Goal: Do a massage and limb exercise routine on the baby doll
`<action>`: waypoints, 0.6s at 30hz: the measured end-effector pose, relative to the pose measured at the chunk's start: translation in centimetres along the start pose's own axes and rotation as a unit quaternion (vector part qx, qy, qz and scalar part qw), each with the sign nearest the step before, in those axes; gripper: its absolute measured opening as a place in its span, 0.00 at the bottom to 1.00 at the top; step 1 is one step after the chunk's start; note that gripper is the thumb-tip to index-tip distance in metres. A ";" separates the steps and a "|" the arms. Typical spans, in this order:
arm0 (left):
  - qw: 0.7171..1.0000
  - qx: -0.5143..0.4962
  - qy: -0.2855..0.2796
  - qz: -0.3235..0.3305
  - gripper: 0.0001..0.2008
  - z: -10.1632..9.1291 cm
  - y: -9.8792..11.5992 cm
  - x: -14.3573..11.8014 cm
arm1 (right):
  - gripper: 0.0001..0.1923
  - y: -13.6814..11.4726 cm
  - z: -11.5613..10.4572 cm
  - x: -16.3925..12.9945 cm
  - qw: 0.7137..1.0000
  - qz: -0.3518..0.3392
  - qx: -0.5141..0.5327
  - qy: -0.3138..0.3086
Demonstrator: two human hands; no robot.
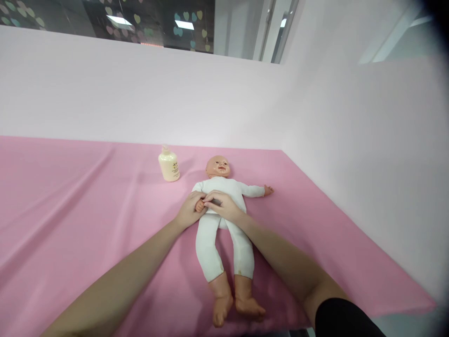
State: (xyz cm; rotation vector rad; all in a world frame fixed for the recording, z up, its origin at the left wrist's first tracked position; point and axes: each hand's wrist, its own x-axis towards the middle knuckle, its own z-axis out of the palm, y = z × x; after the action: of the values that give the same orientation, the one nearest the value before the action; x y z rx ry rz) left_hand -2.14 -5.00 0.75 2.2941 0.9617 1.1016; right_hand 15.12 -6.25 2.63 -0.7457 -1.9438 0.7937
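Doll [224,206] position: supine on the pink sheet [70,210] covering the desk, head toward the wall, feet toward the near edge, near the sheet's right end. Left of the doll's head, a cream lotion bottle [169,165] stands upright, just beside it. Left hand [189,211]: grip closed around the doll's small hand [199,206], at the doll's waist. Right hand [224,206]: laid on the doll's belly, fingertips touching the same small hand; grip narrow. The doll's other arm [254,190] extends outward to the right, flat on the sheet.
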 end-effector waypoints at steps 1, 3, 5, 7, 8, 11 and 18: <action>1.000 0.001 -0.001 0.000 0.08 0.0 0.0 0.0 | 0.06 -0.1 0.0 0.0 1.000 0.004 -0.004 0.000; 1.000 -0.003 0.004 -0.006 0.08 -0.1 0.0 0.0 | 0.08 -0.3 0.0 0.0 1.000 0.025 -0.013 -0.004; 1.000 -0.012 0.009 -0.010 0.09 -0.1 0.0 -0.1 | 0.09 -0.5 -0.1 -0.1 0.999 0.047 -0.023 -0.012; 1.000 -0.016 0.009 -0.011 0.09 -0.1 -0.1 -0.1 | 0.11 -0.7 -0.1 -0.1 0.998 0.056 -0.024 -0.017; 1.000 -0.015 0.008 -0.012 0.10 -0.1 -0.1 -0.1 | 0.11 -0.7 -0.1 0.0 0.998 0.056 -0.023 -0.019; 1.000 -0.009 0.005 -0.011 0.10 -0.1 -0.1 -0.1 | 0.11 -0.6 0.0 0.0 0.998 0.056 -0.028 -0.019; 1.000 0.001 0.012 -0.021 0.08 0.1 0.1 -0.1 | 0.11 -0.2 0.0 0.0 0.998 0.048 -0.040 -0.021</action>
State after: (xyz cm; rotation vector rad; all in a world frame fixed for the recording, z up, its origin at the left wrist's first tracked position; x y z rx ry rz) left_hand -2.02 -5.16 0.71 2.2565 1.0167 1.1141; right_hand 15.08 -6.34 2.79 -0.8822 -1.9987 0.7995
